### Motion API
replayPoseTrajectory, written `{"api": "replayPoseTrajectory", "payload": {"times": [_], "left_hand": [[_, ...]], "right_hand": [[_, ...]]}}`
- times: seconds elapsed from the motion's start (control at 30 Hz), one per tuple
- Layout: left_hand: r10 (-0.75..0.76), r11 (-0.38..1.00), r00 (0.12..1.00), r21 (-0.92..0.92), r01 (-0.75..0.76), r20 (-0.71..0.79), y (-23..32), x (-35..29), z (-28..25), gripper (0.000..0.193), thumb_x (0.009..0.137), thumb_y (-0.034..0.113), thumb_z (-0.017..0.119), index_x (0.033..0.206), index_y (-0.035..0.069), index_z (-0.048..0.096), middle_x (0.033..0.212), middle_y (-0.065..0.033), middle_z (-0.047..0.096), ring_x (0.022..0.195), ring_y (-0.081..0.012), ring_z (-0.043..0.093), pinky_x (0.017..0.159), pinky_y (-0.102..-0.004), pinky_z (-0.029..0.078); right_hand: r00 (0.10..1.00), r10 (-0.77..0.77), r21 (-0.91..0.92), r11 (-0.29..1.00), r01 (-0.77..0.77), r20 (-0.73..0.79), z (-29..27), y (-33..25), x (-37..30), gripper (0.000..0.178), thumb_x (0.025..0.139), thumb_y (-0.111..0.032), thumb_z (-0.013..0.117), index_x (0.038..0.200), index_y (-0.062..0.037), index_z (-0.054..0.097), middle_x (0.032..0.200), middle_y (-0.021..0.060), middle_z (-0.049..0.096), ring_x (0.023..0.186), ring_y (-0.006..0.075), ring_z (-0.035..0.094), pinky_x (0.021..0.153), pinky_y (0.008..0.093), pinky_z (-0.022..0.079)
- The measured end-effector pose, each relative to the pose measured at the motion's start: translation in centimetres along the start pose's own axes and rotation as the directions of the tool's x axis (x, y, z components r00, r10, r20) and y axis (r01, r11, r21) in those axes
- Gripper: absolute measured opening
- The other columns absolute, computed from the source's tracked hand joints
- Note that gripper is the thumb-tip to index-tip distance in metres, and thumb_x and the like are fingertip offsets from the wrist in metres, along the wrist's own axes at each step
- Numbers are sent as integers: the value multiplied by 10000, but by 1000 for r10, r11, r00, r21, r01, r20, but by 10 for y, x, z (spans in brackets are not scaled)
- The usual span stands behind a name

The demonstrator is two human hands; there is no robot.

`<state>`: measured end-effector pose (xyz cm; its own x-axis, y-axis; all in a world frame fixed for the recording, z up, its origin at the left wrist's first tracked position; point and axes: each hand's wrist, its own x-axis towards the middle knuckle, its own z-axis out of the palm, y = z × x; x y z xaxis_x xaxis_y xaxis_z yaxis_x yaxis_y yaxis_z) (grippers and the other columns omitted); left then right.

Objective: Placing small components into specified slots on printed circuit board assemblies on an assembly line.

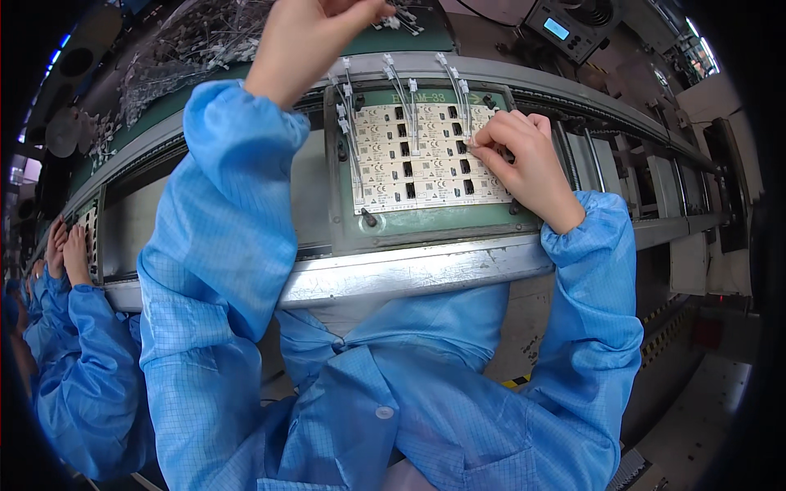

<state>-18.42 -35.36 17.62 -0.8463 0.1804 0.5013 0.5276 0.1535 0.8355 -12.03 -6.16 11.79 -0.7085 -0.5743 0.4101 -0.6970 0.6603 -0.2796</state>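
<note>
A panel of white circuit boards (385,173) with black components lies in a green fixture (426,219) in front of me. My right hand (524,155) is over its right side, thumb and fingers pinched on the lower end of a thin wire lead (467,110) at a board. Other wire leads (402,92) with white connectors lie across the panel and over the fixture's far edge. Beyond the panel, at the upper edge of the view, my left hand (315,33) is beside loose white-ended leads (401,23). Its fingers are bent together and partly cut off; anything between them is hidden.
A metal rail (417,274) runs along the near side of the conveyor. Heaped leads in clear plastic (192,57) lie at the far left. A device with a lit blue display (557,29) stands far right. At left, a co-worker's hands (70,250) are over another panel.
</note>
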Motion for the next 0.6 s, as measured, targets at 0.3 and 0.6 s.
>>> {"api": "replayPoseTrajectory", "payload": {"times": [0.3, 0.6], "left_hand": [[355, 725, 913, 557, -405, 201, 30, -87, 34, 145, 857, 70, 714, 987, 96, 656, 919, -37, 715, 924, -213, 679, 883, -391, 450], [344, 498, 904, 766, -406, 255, 18, -121, 85, 171, 787, 113, 735, 940, 130, 660, 923, 22, 699, 1036, -219, 637, 940, -499, 387]], "right_hand": [[982, -87, -82, 991, 102, 170, -29, 3, 3, 77, 866, -139, 728, 860, -65, 709, 890, 33, 606, 908, 203, 566, 915, 374, 367], [960, 274, -260, 932, -253, 50, 25, 60, 150, 215, 898, -248, 688, 1025, -80, 728, 1085, 138, 715, 967, 333, 702, 868, 477, 515]]}}
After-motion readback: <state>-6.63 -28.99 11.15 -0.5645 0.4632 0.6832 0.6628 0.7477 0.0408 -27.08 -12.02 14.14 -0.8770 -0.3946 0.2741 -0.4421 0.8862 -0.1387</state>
